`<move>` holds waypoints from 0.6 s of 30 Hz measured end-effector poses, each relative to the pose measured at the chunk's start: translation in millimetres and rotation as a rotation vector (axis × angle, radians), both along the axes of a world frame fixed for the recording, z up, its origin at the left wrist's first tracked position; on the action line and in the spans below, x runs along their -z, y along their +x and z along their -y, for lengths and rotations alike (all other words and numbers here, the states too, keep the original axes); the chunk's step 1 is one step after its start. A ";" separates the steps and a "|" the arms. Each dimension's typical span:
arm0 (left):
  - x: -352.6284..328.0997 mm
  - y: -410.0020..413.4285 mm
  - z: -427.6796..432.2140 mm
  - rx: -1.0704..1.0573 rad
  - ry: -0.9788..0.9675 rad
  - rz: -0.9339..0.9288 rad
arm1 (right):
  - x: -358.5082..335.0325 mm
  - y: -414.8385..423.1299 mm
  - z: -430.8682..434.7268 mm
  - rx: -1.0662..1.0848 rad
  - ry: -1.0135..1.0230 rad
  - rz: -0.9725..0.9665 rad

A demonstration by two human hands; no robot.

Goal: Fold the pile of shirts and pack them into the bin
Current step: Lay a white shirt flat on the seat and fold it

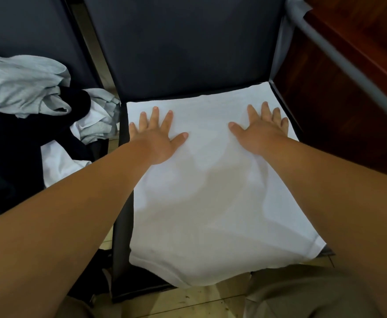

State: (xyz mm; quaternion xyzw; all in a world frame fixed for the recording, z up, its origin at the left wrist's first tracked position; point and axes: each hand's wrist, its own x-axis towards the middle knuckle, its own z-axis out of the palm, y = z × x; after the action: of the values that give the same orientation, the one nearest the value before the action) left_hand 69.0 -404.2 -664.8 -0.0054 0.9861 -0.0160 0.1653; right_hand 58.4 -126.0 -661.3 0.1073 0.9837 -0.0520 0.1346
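A folded white shirt (206,203) lies flat across a dark fabric bin (183,53), its near hem hanging over the bin's front edge. My left hand (156,134) presses flat on the shirt's far left part, fingers spread and straight. My right hand (261,131) presses flat on the far right part, fingers spread too. On the left lies the pile of unfolded shirts (27,92), grey, black and white, heaped over another dark bin.
A second dark bin wall (27,24) stands at the back left. A grey metal frame tube (339,53) runs down the right, with dark red wood (348,92) beside it. Tiled floor (188,301) shows at the bottom, between my knees.
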 end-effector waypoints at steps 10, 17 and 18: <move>5.0 -16.4 2.9 -0.007 0.017 -0.018 | 7.2 -13.9 3.5 0.032 -0.026 -0.037; -40.9 -6.9 -2.4 -0.023 0.021 -0.071 | -23.7 -0.8 3.5 0.092 -0.115 -0.134; -51.3 1.3 -4.0 -0.028 0.038 -0.067 | -29.8 7.2 2.7 0.096 -0.120 -0.159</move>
State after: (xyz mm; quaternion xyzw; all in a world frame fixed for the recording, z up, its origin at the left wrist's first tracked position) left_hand 70.3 -400.2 -613.5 -0.0165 0.9911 0.0050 0.1323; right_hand 65.7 -128.6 -631.5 0.1415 0.9801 -0.1254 0.0597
